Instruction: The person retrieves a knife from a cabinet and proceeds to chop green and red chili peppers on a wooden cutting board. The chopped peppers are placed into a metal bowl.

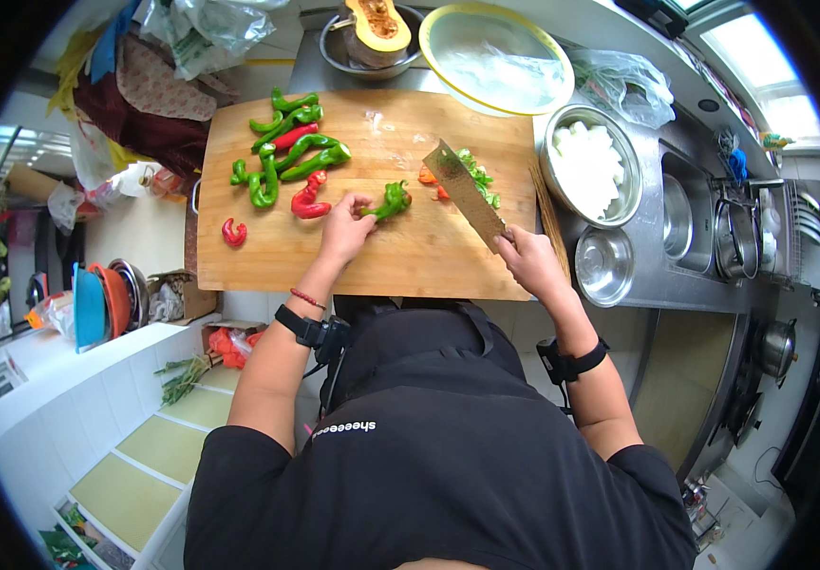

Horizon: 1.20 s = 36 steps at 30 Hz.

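Over the wooden cutting board (410,263), my left hand (350,226) pinches the tip of a curled green pepper (390,202). My right hand (532,258) grips the handle of a cleaver (468,198), its broad blade slanting up and left across the board. Chopped green pepper pieces (481,174) lie beside the blade, partly hidden by it, with a few orange-red pieces (430,175) on its other side. Several whole green peppers (303,153) are heaped at the board's upper left. Near my left hand rests a curled red pepper (309,197), and a smaller red one (234,233) lies farther left.
Right of the board stand a steel bowl of white chunks (588,171), a smaller steel bowl (605,266) and the sink (695,214). Behind it are a yellow-rimmed basin (445,64) and a halved pumpkin (380,32) in a bowl. A bundle of thin sticks (549,217) runs along the right edge.
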Each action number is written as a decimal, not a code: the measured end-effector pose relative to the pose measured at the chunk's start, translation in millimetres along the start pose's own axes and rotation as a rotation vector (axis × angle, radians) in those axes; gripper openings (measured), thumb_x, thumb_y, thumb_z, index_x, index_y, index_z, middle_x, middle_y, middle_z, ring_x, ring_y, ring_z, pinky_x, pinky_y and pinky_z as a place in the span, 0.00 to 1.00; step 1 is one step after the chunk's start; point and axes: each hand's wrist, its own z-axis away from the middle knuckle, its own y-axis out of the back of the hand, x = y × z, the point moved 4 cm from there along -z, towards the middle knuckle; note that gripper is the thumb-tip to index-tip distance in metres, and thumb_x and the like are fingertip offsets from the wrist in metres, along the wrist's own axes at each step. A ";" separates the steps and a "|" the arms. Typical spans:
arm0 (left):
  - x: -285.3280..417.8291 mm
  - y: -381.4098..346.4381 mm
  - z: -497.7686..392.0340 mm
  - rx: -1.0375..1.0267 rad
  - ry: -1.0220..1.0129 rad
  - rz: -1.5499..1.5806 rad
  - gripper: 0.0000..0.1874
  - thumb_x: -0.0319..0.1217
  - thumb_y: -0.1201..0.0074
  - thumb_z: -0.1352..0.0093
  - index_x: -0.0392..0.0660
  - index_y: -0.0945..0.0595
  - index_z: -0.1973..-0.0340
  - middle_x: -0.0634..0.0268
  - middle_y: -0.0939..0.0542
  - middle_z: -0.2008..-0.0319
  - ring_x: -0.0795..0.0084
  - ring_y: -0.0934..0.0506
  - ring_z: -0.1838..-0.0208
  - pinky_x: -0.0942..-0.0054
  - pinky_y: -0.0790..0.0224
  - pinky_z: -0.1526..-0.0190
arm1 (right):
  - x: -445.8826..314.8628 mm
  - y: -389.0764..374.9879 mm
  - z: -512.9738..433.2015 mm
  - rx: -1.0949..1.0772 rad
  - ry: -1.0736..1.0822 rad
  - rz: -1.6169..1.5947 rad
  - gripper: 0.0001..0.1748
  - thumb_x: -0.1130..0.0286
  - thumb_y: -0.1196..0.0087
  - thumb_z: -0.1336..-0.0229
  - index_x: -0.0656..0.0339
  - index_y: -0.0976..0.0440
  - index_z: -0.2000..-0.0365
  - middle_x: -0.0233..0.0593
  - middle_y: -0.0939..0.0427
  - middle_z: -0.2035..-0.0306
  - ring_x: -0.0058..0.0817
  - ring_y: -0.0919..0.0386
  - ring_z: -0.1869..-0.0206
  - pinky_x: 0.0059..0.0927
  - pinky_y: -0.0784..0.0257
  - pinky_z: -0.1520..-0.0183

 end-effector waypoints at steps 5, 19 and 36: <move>38.7 -2.3 23.3 0.295 -0.684 -0.881 0.22 0.24 0.37 0.40 0.41 0.24 0.50 0.57 0.21 0.55 0.59 0.21 0.57 0.65 0.26 0.53 | -15.3 -4.0 9.3 -0.005 0.053 0.058 0.17 0.58 0.47 0.36 0.64 0.23 0.65 0.60 0.20 0.72 0.58 0.21 0.64 0.54 0.26 0.60; 45.4 -5.4 -7.9 0.135 -0.663 -0.853 0.22 0.29 0.34 0.42 0.41 0.21 0.52 0.58 0.18 0.60 0.64 0.19 0.61 0.67 0.27 0.61 | -41.8 9.9 13.1 0.025 0.338 0.517 0.14 0.57 0.47 0.36 0.55 0.26 0.72 0.47 0.23 0.82 0.47 0.20 0.74 0.49 0.26 0.72; 38.9 -23.1 -11.6 -0.031 -0.647 -0.594 0.44 0.24 0.32 0.44 0.41 0.34 0.33 0.59 0.17 0.53 0.63 0.19 0.60 0.68 0.24 0.54 | -42.6 28.6 8.2 -0.121 0.170 0.397 0.14 0.60 0.47 0.37 0.60 0.24 0.68 0.54 0.21 0.77 0.54 0.20 0.69 0.52 0.24 0.65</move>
